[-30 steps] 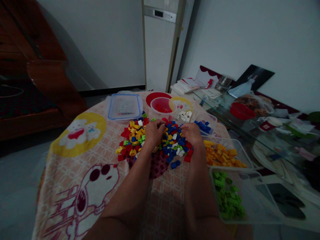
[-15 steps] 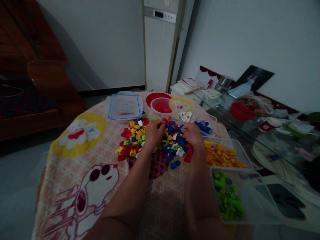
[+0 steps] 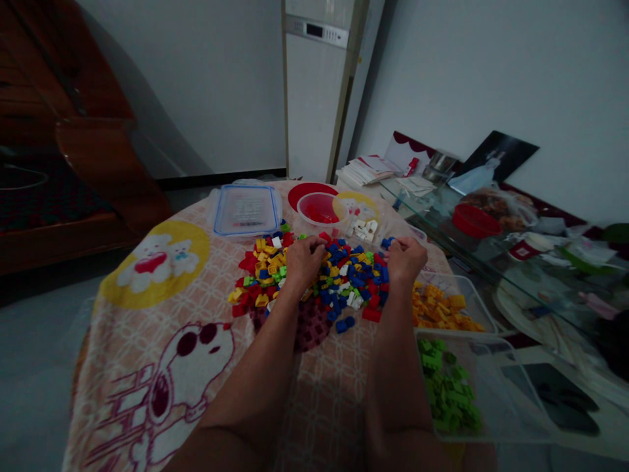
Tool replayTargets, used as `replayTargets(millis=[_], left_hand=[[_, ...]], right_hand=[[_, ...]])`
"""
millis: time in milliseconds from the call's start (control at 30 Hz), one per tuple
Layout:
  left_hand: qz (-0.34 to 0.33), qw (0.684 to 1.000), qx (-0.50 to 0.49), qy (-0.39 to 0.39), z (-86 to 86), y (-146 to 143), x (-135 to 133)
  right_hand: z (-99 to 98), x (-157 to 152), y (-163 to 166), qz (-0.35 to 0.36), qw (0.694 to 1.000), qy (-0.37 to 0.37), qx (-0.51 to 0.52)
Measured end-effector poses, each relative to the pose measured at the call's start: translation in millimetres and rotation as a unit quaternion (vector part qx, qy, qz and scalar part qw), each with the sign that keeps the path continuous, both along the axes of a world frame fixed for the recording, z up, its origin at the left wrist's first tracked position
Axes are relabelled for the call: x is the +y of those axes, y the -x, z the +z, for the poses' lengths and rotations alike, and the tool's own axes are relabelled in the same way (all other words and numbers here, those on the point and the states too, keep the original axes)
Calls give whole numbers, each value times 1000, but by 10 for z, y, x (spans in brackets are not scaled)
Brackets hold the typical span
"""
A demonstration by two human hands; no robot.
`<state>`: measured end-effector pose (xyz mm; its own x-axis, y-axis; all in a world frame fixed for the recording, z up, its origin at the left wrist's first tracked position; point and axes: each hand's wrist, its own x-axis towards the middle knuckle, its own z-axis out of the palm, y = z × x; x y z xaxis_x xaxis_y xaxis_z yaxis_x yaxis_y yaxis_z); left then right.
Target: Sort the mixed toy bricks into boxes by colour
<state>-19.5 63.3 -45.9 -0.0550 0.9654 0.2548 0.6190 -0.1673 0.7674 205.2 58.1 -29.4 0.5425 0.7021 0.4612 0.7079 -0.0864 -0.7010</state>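
Well, closest of all, on this side of the brick pile (image 3: 339,282), a patterned cloth (image 3: 329,419) covers the table. Right of the pile and nearer than it sits a clear tray (image 3: 511,400) with green bricks (image 3: 449,396); yellow bricks (image 3: 445,308) lie in another, directly right of the pile.

Over the pile's middle rests the left hand (image 3: 303,262), fingers curled and thumb near the forefinger; whether a brick is pinched there cannot be told. At the pile's far right edge the right hand (image 3: 407,257) is half closed, fingertips next to blue bricks (image 3: 387,243), its grip too small to read. I judge the step in hand to be a placing or a taking at those blue pieces; the next move calls for light, precise fingertips, as loose bricks crowd close.

Beyond the pile come white bricks (image 3: 364,229), a bowl (image 3: 301,210) of red pieces (image 3: 319,215) and, to its left, a blue-rimmed container (image 3: 246,208).

Farther right of the pile, a glass table (image 3: 417,204) bears papers (image 3: 366,169) and a red basket (image 3: 476,221). Wooden furniture (image 3: 98,157) stands far left of it, and a tall pale cabinet (image 3: 314,98) straight behind.
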Motion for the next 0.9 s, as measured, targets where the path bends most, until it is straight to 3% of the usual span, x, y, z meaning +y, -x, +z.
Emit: replayTargets(millis=[167, 367, 533, 700, 900], left_hand=[[-2, 1000, 3, 6, 11, -5, -9], [1, 1000, 5, 3, 2, -7, -13], [2, 1000, 5, 8, 4, -3, -3], [-3, 1000, 2, 3, 13, -6, -7], [-3, 1000, 5, -2, 2, -3, 1]], right_hand=[[27, -20, -17, -20, 999, 12, 31], [31, 29, 216, 114, 991, 68, 20], [85, -23, 473, 233, 960, 148, -48], [69, -58, 529, 283, 936, 176, -114], [59, -50, 522, 288, 931, 191, -116]])
